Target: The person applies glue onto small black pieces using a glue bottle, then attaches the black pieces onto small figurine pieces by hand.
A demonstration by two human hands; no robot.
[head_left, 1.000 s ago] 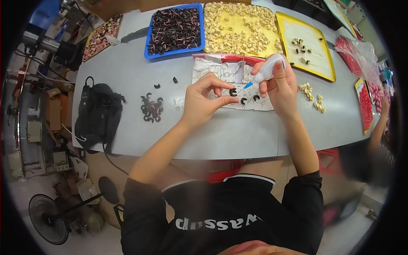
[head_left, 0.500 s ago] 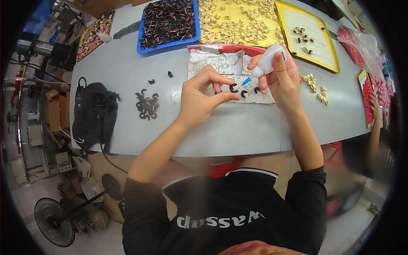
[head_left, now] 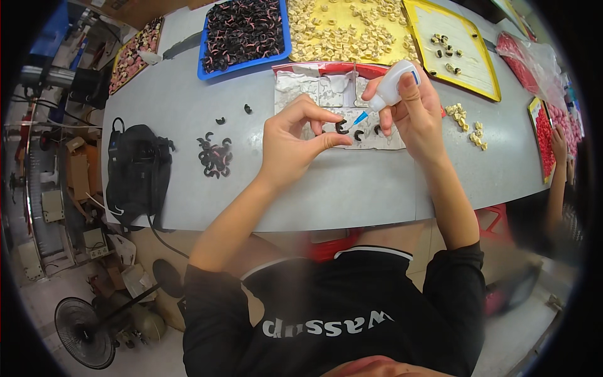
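The left hand (head_left: pixel 294 135) pinches one small black arc (head_left: pixel 341 127) between thumb and index finger, above the near part of the pale card (head_left: pixel 301 94). The right hand (head_left: pixel 411 116) grasps the white bottle (head_left: pixel 394 85), the thumb lying along its side and the blue tip (head_left: pixel 360 118) pointing down and leftward to the arc; the view is too small here to tell whether the tip touches it. The arc seems very light and rather stiff, perhaps of plastic, so it asks for little force; but its curved, smooth-looking back may turn between the fingers. I judge it is best to take it by the outer back, near its two ends, which leaves the inner hollow free. The bottle looks soft-walled and light, and a strong squeeze could send out too much liquid; so it is better held around its body, with gentle pressure. The tip is thin and would probably bend if pushed. Two loose arcs (head_left: pixel 358 135) lie on the card, just beside the held one.
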